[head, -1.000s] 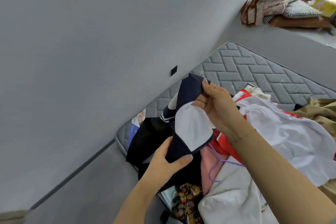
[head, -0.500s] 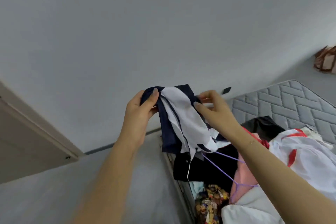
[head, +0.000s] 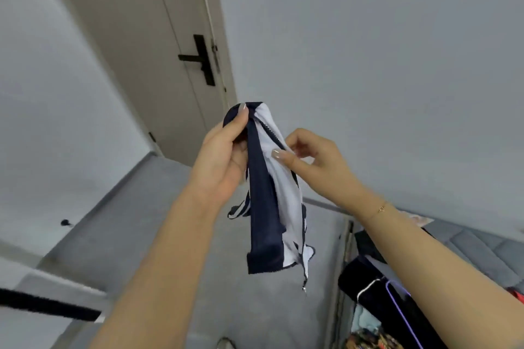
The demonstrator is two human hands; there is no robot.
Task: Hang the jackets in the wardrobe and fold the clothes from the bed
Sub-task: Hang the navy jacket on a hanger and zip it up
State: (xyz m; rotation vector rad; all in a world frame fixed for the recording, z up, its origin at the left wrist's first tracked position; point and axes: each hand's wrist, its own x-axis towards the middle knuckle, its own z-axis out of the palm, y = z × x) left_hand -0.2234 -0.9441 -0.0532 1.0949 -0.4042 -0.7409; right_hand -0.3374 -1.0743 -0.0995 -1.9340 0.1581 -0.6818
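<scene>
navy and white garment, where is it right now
In the head view the navy and white garment hangs mid-frame above the grey floor, gripped at its top by the left hand and pinched by the right hand, with the door behind.

Bare grey floor [head: 175,221] spreads across the lower centre of the frame, giving open room beneath the hanging navy-and-white garment [head: 268,198]. The closed door [head: 158,45] blocks the upper left, and plain wall fills the upper right. The bed [head: 465,244] with piled clothes [head: 365,280] crowds the lower right.
</scene>
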